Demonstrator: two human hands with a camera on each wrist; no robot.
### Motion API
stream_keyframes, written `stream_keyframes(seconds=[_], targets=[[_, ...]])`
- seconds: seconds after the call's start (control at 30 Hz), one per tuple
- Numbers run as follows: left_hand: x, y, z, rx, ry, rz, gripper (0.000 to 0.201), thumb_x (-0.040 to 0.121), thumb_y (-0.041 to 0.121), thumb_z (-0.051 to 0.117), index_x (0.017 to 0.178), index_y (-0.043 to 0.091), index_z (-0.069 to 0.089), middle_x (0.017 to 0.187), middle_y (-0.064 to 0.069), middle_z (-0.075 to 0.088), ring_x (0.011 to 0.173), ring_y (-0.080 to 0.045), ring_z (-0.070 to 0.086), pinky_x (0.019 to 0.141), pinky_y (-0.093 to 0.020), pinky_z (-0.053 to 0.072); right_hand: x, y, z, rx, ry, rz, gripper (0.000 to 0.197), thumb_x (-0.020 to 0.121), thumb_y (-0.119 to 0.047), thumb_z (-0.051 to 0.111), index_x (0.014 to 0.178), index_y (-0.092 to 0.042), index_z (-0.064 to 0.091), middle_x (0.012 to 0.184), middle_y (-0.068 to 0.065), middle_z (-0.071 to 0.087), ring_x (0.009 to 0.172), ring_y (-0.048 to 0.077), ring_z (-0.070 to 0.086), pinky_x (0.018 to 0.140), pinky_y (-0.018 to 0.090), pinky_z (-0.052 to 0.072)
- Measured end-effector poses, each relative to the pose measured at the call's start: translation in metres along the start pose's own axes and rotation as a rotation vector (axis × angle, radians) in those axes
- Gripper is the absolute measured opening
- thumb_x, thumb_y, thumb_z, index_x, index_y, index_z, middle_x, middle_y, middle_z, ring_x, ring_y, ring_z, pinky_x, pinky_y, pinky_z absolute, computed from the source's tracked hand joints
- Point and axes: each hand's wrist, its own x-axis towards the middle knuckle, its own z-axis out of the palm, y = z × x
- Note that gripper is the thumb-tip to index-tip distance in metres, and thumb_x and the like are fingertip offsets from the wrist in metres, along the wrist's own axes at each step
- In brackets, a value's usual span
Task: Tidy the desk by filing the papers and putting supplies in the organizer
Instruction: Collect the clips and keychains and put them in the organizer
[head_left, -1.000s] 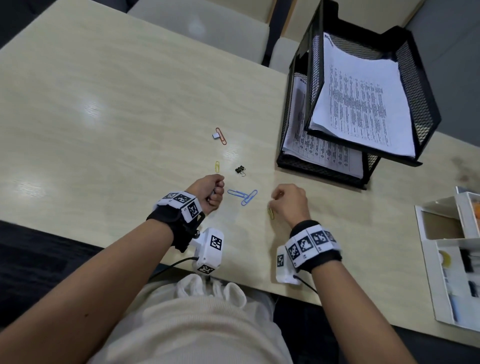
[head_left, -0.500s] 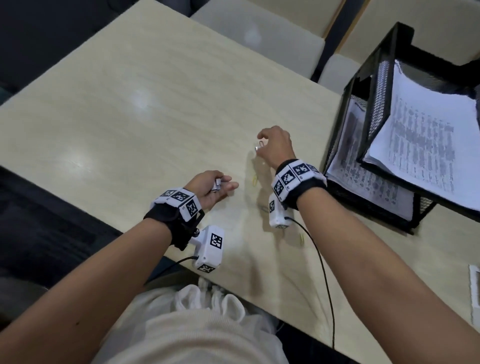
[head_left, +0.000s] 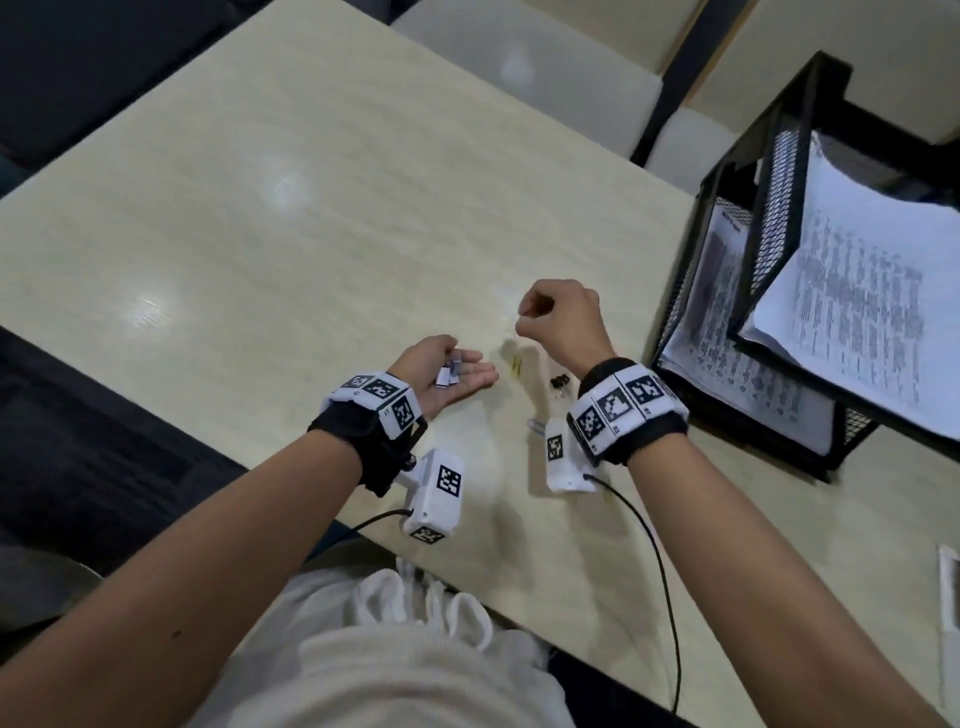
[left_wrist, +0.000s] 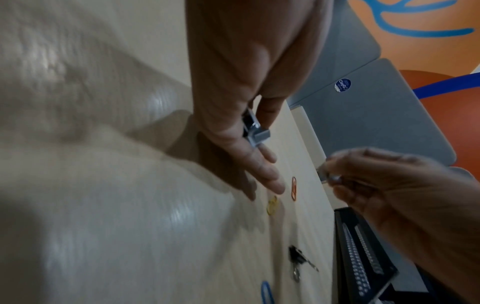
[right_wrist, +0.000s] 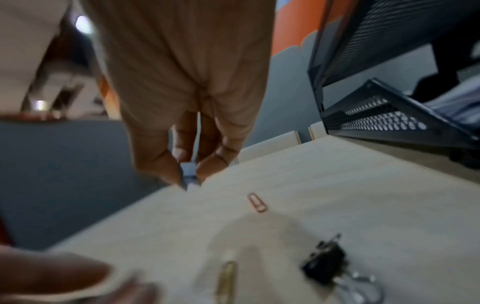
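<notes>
Overhead, right hand (head_left: 558, 322) pinching 1 small clip (right_wrist: 189, 173) – perhaps silver – left hand (head_left: 447, 376) flat, cradling 2 more (head_left: 448, 375).

soft overhead light glares on the desk (head_left: 291, 187); both wrist views are motion-blurred, edges warped.

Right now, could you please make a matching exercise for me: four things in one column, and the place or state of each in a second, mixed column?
1. left hand
2. right hand
3. black binder clip
4. papers

A. in the black mesh tray
B. pinches a small silver piece above the desk
C. lies on the desk
D. palm up, small silver pieces resting on it

Pairs: 1-D, 2-B, 3-C, 4-A
</notes>
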Motion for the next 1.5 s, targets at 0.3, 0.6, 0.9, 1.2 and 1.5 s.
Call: stream_keyframes(seconds=[0.3, 0.6, 0.9, 1.2, 1.5], targets=[[0.004, -0.022, 0.024, 0.176, -0.077, -0.071, 0.037, 0.097, 0.024, 0.034, 0.062, 0.016, 0.038, 0.033, 0.004, 0.048, 0.022, -0.004, 0.038, 0.025, -0.007, 0.024, -0.035, 0.027, -0.023, -0.038, 0.058, 0.113, 0.016, 0.080, -0.009, 0.063, 0.094, -0.006, 0.070, 0.089, 0.010, 0.068, 0.089, 0.018, 0.062, 0.082, 0.025, 0.041], [-0.005, -0.056, 0.042, 0.157, -0.038, -0.032, 0.037, 0.099, 0.017, 0.034, 0.063, 0.009, 0.038, 0.031, -0.003, 0.049, 0.024, -0.007, 0.045, 0.028, -0.009, 0.036, -0.088, 0.073, -0.002, -0.193, 0.020, 0.175, 0.019, 0.075, 0.006, 0.054, 0.088, 0.004, 0.068, 0.105, 0.022, 0.059, 0.099, 0.033, 0.055, 0.075, 0.029, 0.039], [-0.024, -0.170, 0.173, 0.684, -0.369, -0.164, 0.039, 0.100, 0.021, 0.027, 0.062, 0.016, 0.033, 0.027, 0.003, 0.037, 0.017, -0.001, 0.023, 0.020, -0.012, 0.011, -0.224, 0.146, -0.126, 0.415, 0.644, 0.494, 0.009, 0.073, -0.005, 0.065, 0.068, -0.012, 0.064, 0.061, -0.006, 0.057, 0.069, 0.013, 0.054, 0.069, 0.021, 0.046], [-0.054, -0.310, 0.288, 0.913, -0.531, -0.315, 0.040, 0.100, 0.018, 0.027, 0.062, 0.012, 0.036, 0.029, 0.004, 0.039, 0.019, -0.002, 0.029, 0.021, -0.008, 0.014, -0.357, 0.281, -0.208, 0.118, 0.776, 0.897, 0.022, 0.085, -0.006, 0.050, 0.081, 0.010, 0.064, 0.088, 0.026, 0.067, 0.082, 0.030, 0.060, 0.073, 0.037, 0.048], [-0.064, -0.396, 0.350, 1.166, -0.525, -0.177, 0.030, 0.098, 0.003, 0.033, 0.070, 0.009, 0.039, 0.055, -0.006, 0.038, 0.022, -0.007, 0.034, 0.027, -0.011, 0.023, -0.415, 0.341, -0.234, -0.265, 0.513, 0.965, 0.023, 0.092, -0.010, 0.049, 0.106, -0.006, 0.066, 0.112, 0.020, 0.064, 0.104, 0.036, 0.059, 0.084, 0.035, 0.048]])
